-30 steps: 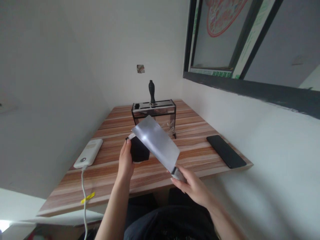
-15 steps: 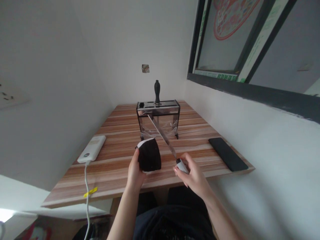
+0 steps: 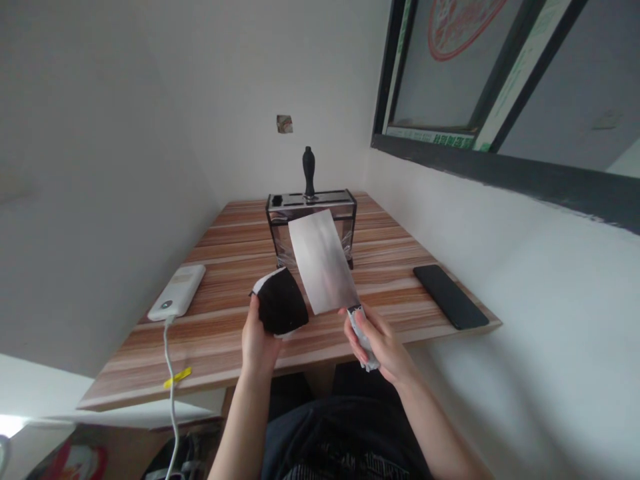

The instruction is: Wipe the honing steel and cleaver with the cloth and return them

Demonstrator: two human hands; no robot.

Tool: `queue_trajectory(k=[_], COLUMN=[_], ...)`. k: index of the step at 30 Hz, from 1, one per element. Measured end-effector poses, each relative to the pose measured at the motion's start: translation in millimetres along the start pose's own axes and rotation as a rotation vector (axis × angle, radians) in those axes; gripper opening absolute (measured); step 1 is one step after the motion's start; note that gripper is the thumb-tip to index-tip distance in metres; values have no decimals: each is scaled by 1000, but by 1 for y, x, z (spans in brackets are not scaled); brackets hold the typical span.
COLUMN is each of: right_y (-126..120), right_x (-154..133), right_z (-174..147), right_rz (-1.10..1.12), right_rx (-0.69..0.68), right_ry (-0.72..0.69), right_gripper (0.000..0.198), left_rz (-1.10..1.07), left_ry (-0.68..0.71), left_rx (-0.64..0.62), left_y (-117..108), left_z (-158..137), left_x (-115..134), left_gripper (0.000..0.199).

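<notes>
My right hand is wrapped around the white handle of a cleaver. Its broad steel blade points up and away from me, flat side towards the camera. In my left hand is a black cloth with a white edge or underside, folded or cupped. The fingers under it are mostly hidden. Cloth and blade are close together but apart. Beyond the blade stands a knife rack with a metal top, clear sides and a dark frame; the blade covers part of it. A black handle rises from its top.
A white power bank lies on the left of the wood-grain table, its white cable hanging over the front edge past yellow tape. A black phone lies at the right. Walls flank the table.
My right hand has turned the cleaver from edge-on to flat side facing me. My left hand, with the cloth, appears slightly farther left. The whole view has shifted a little.
</notes>
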State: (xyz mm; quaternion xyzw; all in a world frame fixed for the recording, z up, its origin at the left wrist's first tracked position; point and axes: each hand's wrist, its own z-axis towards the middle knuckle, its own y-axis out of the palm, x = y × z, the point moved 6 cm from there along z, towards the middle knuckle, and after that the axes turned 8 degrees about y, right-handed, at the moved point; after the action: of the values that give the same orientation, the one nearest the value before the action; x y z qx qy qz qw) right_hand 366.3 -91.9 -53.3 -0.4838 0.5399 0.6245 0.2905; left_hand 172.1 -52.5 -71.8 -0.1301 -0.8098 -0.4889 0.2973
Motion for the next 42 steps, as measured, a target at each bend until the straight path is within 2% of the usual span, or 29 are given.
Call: queue_trajectory(k=[3,7,11,13,15,18,22,26,34,39,42], right_y=[0,1,4,5,6,6,3,0,-2,-1,-1], right_x=[7,15,17,17,17,17,20,23,23,24,24], right_z=[3,6,6,6,5,5,6,8,8,7,7], right_rz=[67,91,82,81,72,35,-3,-4,-47,-62,-62], right_rx=[-19,-19,9,17,21,43,90,114,144,122,113], right_ry=[48,92,124,136,145,157,160,160,162,147,138], right_gripper=[39,46,48,48,48,50,51,53,58,55,51], left_rz=[26,324,539,702,889,1145,1285,1337,1496,1581,1596], left_ry=[176,539,743,854,920,958,994,965,985,1006,1020], left_rx=[16,-149,-257,-411,-637,-933,-1119,-1194,-1383,-1442,-1436], left_y=[1,12,27,47,67,82,75,66,64,59,60], left_z=[-2,-15,-38,-53,-65,-73,-72,-71,-71,-69,-70], left_x=[15,43,57,54,40,11,-12,-20,-29,-32,-31], left_gripper=[32,36,29,26,23,26,35,40,52,54,54])
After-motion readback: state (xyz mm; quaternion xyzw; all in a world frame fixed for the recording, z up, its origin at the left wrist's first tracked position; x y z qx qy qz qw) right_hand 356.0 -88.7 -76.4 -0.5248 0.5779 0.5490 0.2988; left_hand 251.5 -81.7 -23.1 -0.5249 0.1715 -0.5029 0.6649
